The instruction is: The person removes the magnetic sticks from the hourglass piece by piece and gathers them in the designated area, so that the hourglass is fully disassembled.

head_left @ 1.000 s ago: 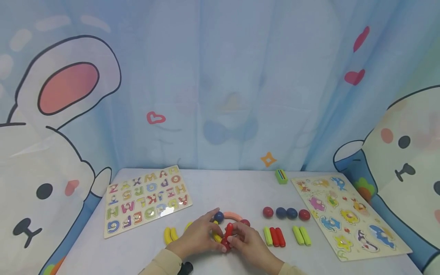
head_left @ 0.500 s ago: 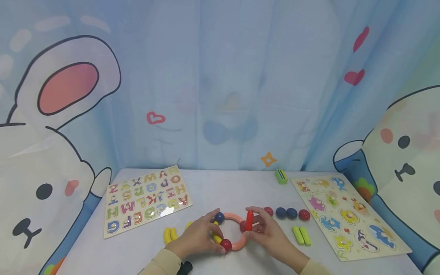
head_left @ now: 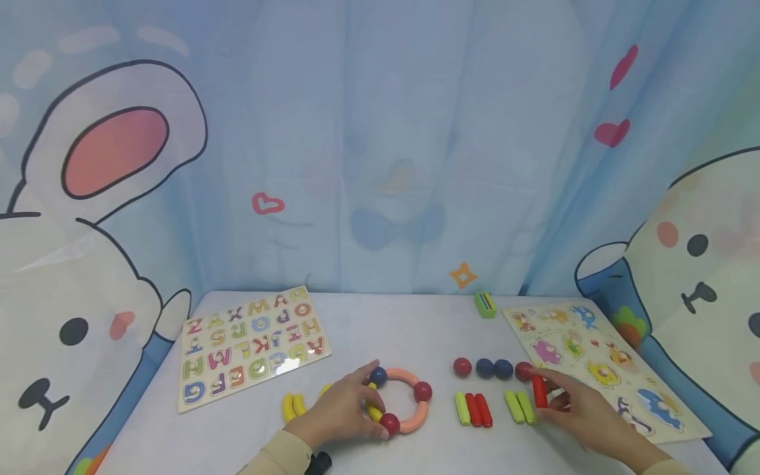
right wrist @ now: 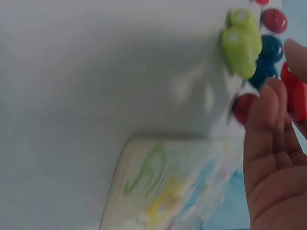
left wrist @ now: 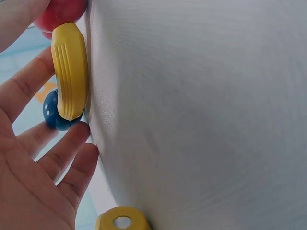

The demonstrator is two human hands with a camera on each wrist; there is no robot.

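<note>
In the head view, a ring of curved pieces and balls [head_left: 423, 391] lies at the table's middle, with pink arcs, red balls, a blue ball and a yellow arc [left wrist: 71, 72]. My left hand [head_left: 338, 409] holds its left side, the thumb at the lower red ball [left wrist: 62, 12] and fingers by the yellow arc and blue ball [left wrist: 53, 112]. Farther right, my right hand [head_left: 584, 412] pinches a red stick [head_left: 539, 391] upright between thumb and fingers, beside two green sticks [head_left: 520, 407] and a red ball [head_left: 523, 371].
A green stick [head_left: 462, 408] and two red sticks [head_left: 478, 410] lie between the hands. Behind them sit more red and blue balls [head_left: 494, 369]. Yellow arcs [head_left: 293, 406] are at left. A letter board [head_left: 255, 348] and an animal board [head_left: 600, 376] flank the table; a small green block [head_left: 485, 305] stands behind.
The right hand has carried the red stick from the ring's lower red ball, past its right red ball, to the right of the green sticks. The left hand has stayed at the ring.
</note>
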